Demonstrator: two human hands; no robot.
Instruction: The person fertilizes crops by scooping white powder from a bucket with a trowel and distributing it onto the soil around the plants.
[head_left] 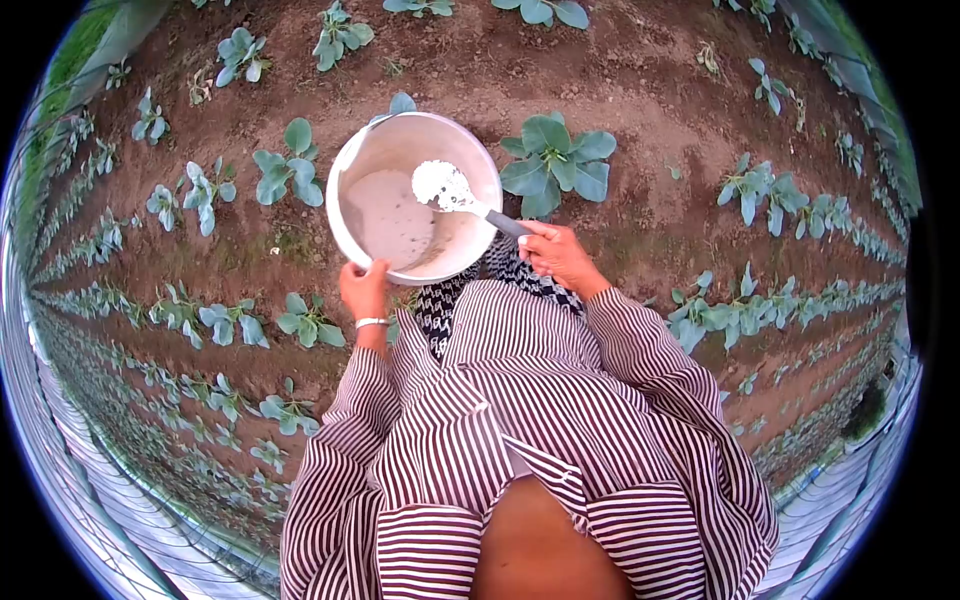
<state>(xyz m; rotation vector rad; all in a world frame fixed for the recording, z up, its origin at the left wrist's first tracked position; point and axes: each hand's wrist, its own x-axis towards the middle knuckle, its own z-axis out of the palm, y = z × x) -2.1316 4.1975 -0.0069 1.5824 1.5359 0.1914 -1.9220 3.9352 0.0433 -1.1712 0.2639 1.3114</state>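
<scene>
My left hand grips the near left rim of a white bucket, which is tilted so its inside faces me. Pale powder or granules lie at the bottom of the bucket. The grey handle of a spoon is wrapped in the fingers of my right hand. Its bowl carries a heap of white granular material and is over the bucket's opening. A leafy young plant grows in the soil just right of the bucket.
Rows of similar plants stand in brown soil on both sides and ahead. More plants grow in the far row. Curved translucent sheeting and thin bars show along the outer edges of the view.
</scene>
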